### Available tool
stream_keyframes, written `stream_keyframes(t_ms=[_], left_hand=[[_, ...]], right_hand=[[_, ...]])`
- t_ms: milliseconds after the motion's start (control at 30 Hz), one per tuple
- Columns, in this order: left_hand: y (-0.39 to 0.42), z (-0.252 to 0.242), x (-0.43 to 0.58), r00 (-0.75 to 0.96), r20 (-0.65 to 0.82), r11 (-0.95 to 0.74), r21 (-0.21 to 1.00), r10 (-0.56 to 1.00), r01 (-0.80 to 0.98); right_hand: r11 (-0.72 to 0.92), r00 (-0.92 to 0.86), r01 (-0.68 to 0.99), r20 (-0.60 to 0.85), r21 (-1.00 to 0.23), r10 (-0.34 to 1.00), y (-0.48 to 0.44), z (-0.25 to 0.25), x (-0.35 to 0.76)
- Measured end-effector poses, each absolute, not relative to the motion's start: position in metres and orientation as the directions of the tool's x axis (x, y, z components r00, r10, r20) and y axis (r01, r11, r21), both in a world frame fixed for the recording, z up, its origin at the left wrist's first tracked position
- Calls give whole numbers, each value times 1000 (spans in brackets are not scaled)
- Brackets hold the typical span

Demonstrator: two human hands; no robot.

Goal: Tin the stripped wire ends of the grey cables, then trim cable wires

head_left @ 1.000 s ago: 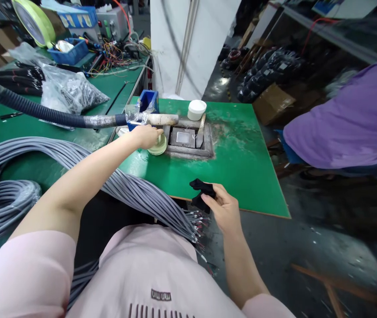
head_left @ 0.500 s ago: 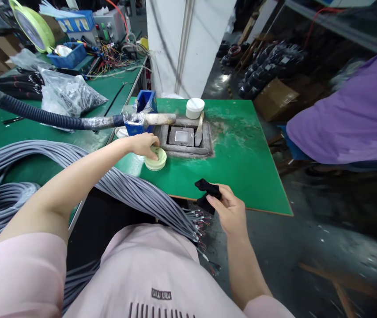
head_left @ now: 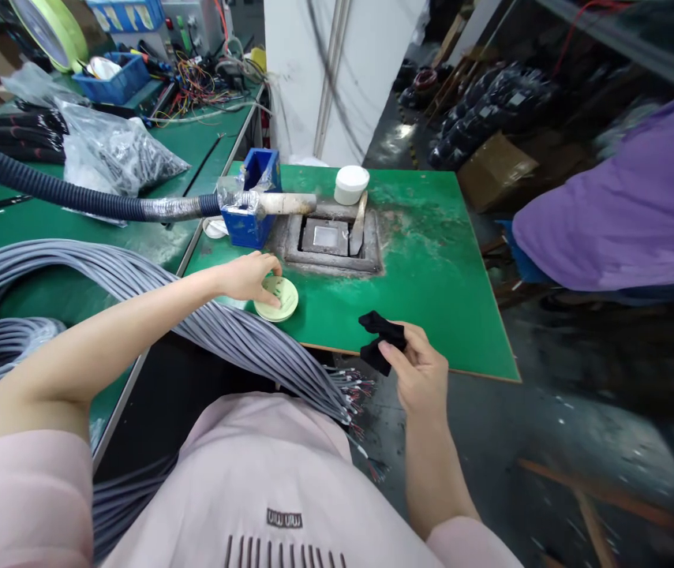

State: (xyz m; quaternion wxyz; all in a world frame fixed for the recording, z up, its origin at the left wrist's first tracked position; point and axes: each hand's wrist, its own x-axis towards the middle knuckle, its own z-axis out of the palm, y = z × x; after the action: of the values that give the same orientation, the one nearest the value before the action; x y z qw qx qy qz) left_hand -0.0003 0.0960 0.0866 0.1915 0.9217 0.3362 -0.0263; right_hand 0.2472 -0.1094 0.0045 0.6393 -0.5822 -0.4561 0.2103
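Observation:
My left hand (head_left: 254, 278) is closed on a round, pale yellow-green shallow tub (head_left: 282, 304) near the front of the green board. Its thumb lies on the dark-marked top, and the other fingers bend over the far-left side. In front of my body, my right hand (head_left: 423, 359) pinches a folded piece of black cloth (head_left: 387, 335) just above the board's front edge. Beyond the left hand, a square metal pot (head_left: 325, 237) with a shiny surface is set into a grimy frame. A flat scraper (head_left: 358, 225) leans at its right side.
A ribbed hose (head_left: 106, 207) runs from the left to a blue bin (head_left: 257, 209). A white tub (head_left: 351, 184) stands behind the pot. Thick grey cable bundles (head_left: 224, 327) cross my front, their stripped ends hanging over the edge. A person in purple (head_left: 615, 205) sits at the right.
My left hand and the pale tub have come a little closer to me, away from the metal pot. The right hand still holds the black cloth, slightly farther right in view.

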Motion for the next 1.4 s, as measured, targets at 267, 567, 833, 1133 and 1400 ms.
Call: stream_keyframes(t_ms=[267, 567, 833, 1133, 1400], left_hand=[[93, 86, -6, 711, -220, -571, 461, 668, 680], [82, 72, -6, 710, -216, -329, 772, 670, 544], [86, 83, 4, 768, -394, -471, 619, 505, 628], [72, 74, 3, 773, -299, -458, 666, 560, 589], [73, 58, 11, 700, -298, -133, 862, 649, 490]], right_hand=[[247, 501, 280, 360, -928, 787, -108, 7, 250], [244, 510, 232, 332, -942, 793, -103, 8, 251], [126, 498, 72, 145, -989, 855, -96, 12, 252], [1, 221, -133, -28, -991, 975, -76, 12, 214], [-40, 195, -436, -138, -899, 971, -73, 17, 208]])
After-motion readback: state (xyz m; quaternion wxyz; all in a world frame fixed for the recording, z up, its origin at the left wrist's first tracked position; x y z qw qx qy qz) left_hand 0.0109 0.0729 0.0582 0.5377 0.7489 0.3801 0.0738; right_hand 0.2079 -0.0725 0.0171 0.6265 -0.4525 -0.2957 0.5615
